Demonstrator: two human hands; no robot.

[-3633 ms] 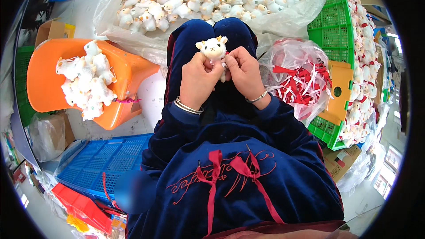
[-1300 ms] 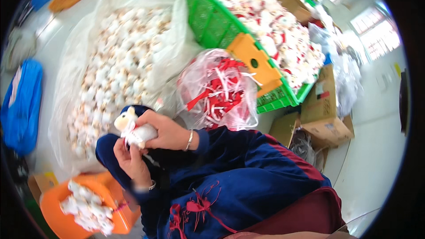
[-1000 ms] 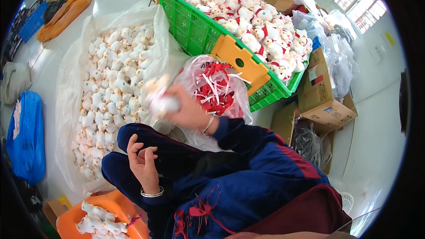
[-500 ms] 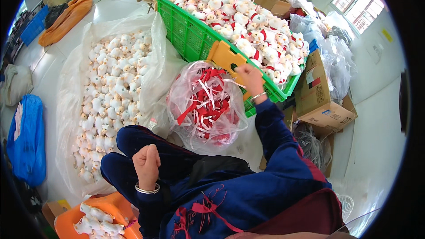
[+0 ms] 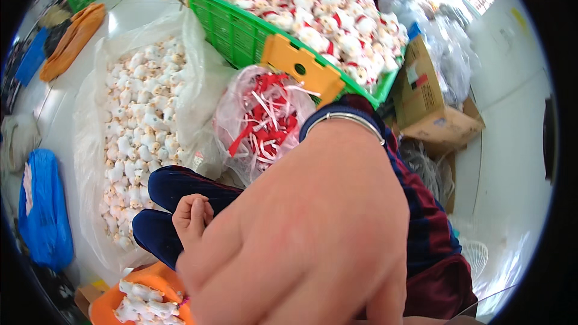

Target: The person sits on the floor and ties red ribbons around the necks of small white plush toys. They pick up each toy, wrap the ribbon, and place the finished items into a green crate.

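A clear plastic sack [image 5: 85,144] lies opened wide at the left, spread with white plush animals [image 5: 141,123]. Beyond the knees, a green crate [image 5: 229,30] stands heaped above its rim with plush animals wearing red bands [image 5: 349,42]; a yellow board [image 5: 277,54] with a round hole leans against its near side. Right of the crate, a cardboard box [image 5: 421,87] stands open, with clear plastic bags [image 5: 448,66] swelling out of it. An orange chair [image 5: 165,277] at the lower edge carries a small pile of white plush animals. A blue bag [image 5: 45,213] lies at the far left, something pale showing in its opening. Between sack and crate, a smaller clear bag [image 5: 227,99] is filled with red and white strips [image 5: 265,114].

The cardboard box bears printed marks, too blurred to make out.

The right hand [image 5: 307,229], close to the camera with its back toward it, hides much of the lap and the lower part of the strip bag; its fingers run out of sight, so I cannot tell how they are set. A silver bracelet [image 5: 355,119] circles that wrist. The left hand [image 5: 192,213], partly covered by the right, is beside the dark blue knees [image 5: 171,186], fingers curled in and pressed together with the thumb. The nearest white plush animals are in the sack, just past the knees.
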